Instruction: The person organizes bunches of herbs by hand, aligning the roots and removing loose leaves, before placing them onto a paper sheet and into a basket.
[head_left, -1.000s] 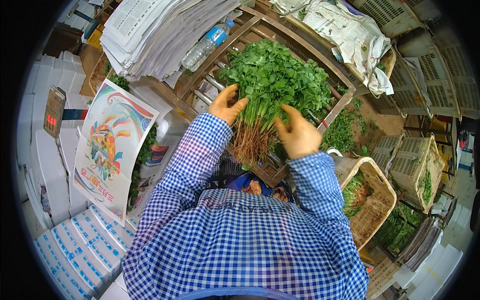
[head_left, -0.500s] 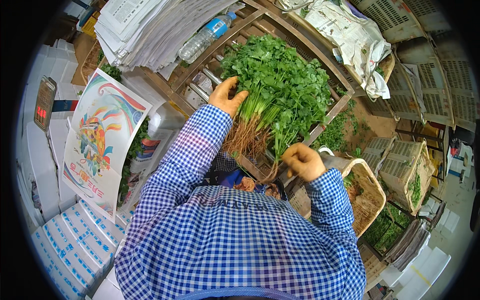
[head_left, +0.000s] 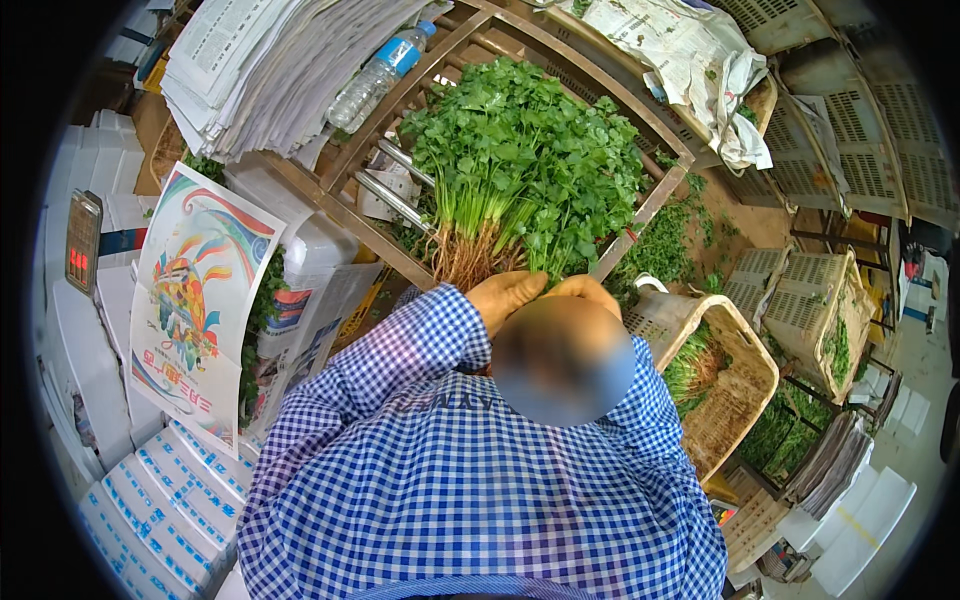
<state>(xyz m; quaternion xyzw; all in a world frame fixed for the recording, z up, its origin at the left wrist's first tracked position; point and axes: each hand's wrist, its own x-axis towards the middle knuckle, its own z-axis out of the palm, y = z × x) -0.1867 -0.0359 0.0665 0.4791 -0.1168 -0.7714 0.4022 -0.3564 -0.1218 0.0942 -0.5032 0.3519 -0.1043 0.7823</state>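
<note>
A big bunch of leafy celery (head_left: 530,150), with pale green stems and brown stringy roots, lies on a metal rack (head_left: 400,255) before me. At the near right of the bunch, some stems run down between my two hands. My left hand (head_left: 503,299) has its fingers pressed together against these stems, beside the roots. Close against it, my right hand (head_left: 592,291) is curled round the same stems from the right. A blurred round patch covers the lower part of the hands and what hangs below them.
Paper sheets (head_left: 260,70) are stacked at the upper left, beside a plastic bottle (head_left: 380,78). A plastic crate (head_left: 745,420) holding rooted greens stands at my right. A printed poster (head_left: 195,300), a digital display (head_left: 84,240) and white boxes (head_left: 160,490) are on the left.
My left hand has left the upper left of the bunch and come down right to meet my right hand. The right hand has shifted slightly left; the view has moved a little.
</note>
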